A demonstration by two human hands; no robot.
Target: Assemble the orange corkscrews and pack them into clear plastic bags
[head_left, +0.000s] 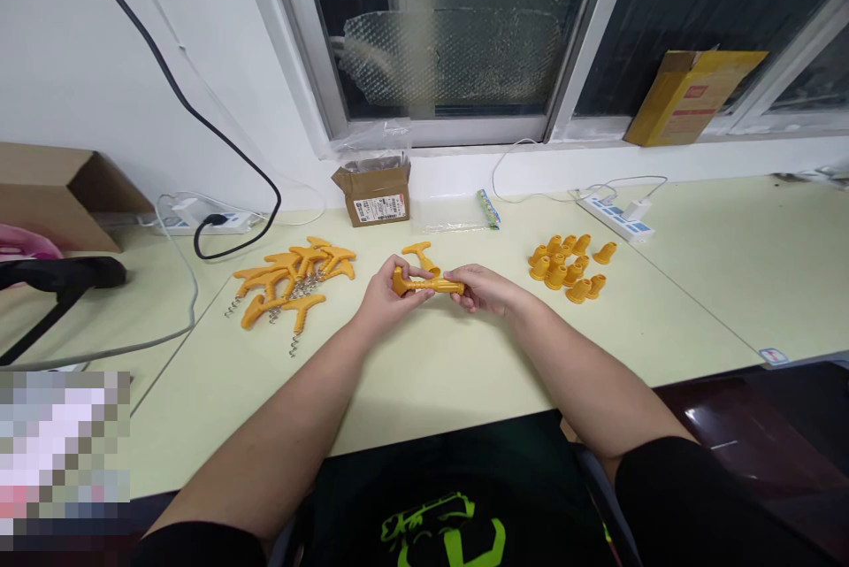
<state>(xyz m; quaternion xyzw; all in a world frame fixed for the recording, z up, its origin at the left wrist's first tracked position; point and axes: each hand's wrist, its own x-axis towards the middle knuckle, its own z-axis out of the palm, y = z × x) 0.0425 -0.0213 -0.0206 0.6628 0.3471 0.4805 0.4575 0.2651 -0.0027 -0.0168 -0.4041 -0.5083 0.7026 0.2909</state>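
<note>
Between my two hands lies a yellow corkscrew, held level with its T-shaped handle at the left and a yellow sleeve over its right end. My left hand is closed on the handle end. The fingers of my right hand pinch the sleeve end. Just beyond them, another yellow corkscrew lies on the table. Several yellow T-handles with metal spirals are piled at the left. At the right stand several yellow cone-shaped caps.
On the pale green table are a small cardboard box, a clear plastic bag and power strips. A black cable hangs at the left. A yellow carton leans against the window.
</note>
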